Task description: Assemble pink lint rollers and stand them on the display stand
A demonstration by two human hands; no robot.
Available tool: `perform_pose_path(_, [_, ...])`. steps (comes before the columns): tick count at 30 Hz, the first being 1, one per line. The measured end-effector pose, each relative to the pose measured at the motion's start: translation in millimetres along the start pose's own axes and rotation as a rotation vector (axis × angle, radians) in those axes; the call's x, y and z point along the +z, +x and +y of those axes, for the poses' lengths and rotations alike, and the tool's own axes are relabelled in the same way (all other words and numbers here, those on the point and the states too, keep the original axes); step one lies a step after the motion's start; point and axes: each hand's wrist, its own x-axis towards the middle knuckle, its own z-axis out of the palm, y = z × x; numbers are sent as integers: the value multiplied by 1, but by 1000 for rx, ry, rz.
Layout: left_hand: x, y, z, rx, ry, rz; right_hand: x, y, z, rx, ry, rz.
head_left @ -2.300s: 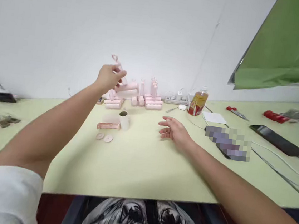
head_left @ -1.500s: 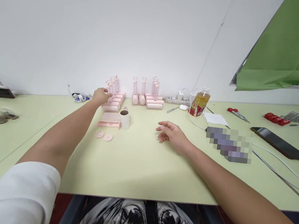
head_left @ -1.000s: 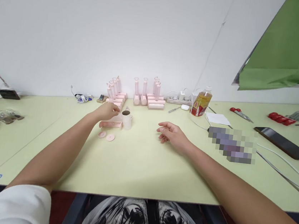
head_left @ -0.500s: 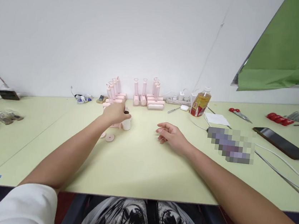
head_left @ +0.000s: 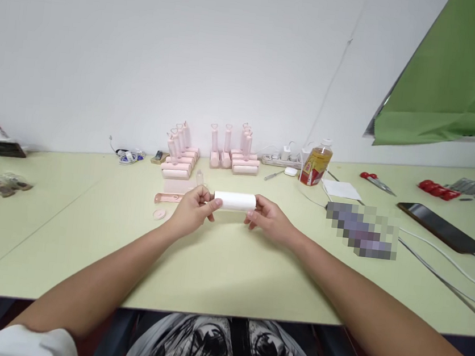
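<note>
A white sticky-paper roll [head_left: 235, 201] lies level between my two hands, above the table. My left hand [head_left: 194, 207] is closed round its left end, thumb on the near side. Its right end is gripped by the fingers of my right hand [head_left: 270, 219]. Beside my left hand are lint roller parts: a pink bar-shaped piece [head_left: 167, 198], partly hidden by that hand, a pale pink cover [head_left: 176, 186] and a clear handle [head_left: 199, 178]. Nearer to me is a round pink end cap [head_left: 159, 214].
Pink lint rollers [head_left: 179, 163] with upright handles stand along the wall, with more lint rollers [head_left: 245, 167] right of them. Farther right are a screwdriver [head_left: 274, 175], a power strip [head_left: 282, 162], a drink bottle [head_left: 317, 163], a phone [head_left: 442, 227] and white cables [head_left: 443, 251].
My left hand has lifted the white roll from beside the pink parts, moved it right and turned it level. My right hand has closed on its other end. One round disc no longer shows.
</note>
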Motion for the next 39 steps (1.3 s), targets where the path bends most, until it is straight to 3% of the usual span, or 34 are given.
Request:
perform_pose_path(9, [13, -4, -26, -7, 170, -127, -5, 1, 2, 110, 34, 98])
perform_pose_path(14, [15, 0, -24, 55, 176, -8, -6, 5, 4, 230, 133, 248])
perform_pose_path(19, [16, 1, -21, -223, 54, -9, -7, 5, 6, 280, -54, 291])
perform_pose_path(22, [19, 0, -21, -305, -13, -14, -6, 3, 6, 317, -87, 279])
perform_pose_path(24, [18, 1, -20, -257, -76, 12, -6, 1, 2, 262, -70, 279])
perform_pose_path(28, [11, 2, -17, -2, -86, 81, -7, -3, -9, 22, -6, 253])
perform_pose_path(30, [8, 1, -14, 61, -52, 75, -8, -4, -11, 5, 49, 243])
perform_pose_path(34, [7, -2, -12, 22, -77, 41, -7, -1, -2, 59, 99, 270])
perform_pose_path(39, [14, 0, -18, -49, 54, 109, -6, 4, 10, 161, 102, 311])
